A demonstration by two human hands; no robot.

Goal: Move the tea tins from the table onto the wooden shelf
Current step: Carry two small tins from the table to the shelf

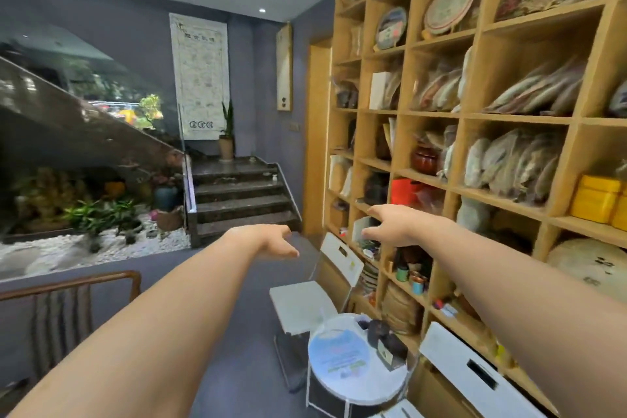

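Observation:
Both my arms stretch forward at chest height. My left hand [271,241] hangs in mid-air over the grey floor, fingers apart, holding nothing. My right hand [393,226] is also empty with fingers spread, close to the front of the wooden shelf [471,193] on the right. Yellow tea tins [595,198] stand in a shelf compartment at the far right. Small coloured tins [412,278] sit on a lower shelf board. A small round white table [359,383] below holds a round pale-blue item [337,355] and dark boxes [388,343].
White folding chairs [305,302] stand beside the round table along the shelf. A wooden chair [64,312] is at the lower left. Stone stairs [241,197] rise ahead, with a pebble garden and plants [95,214] to the left. Shelf compartments hold wrapped tea cakes.

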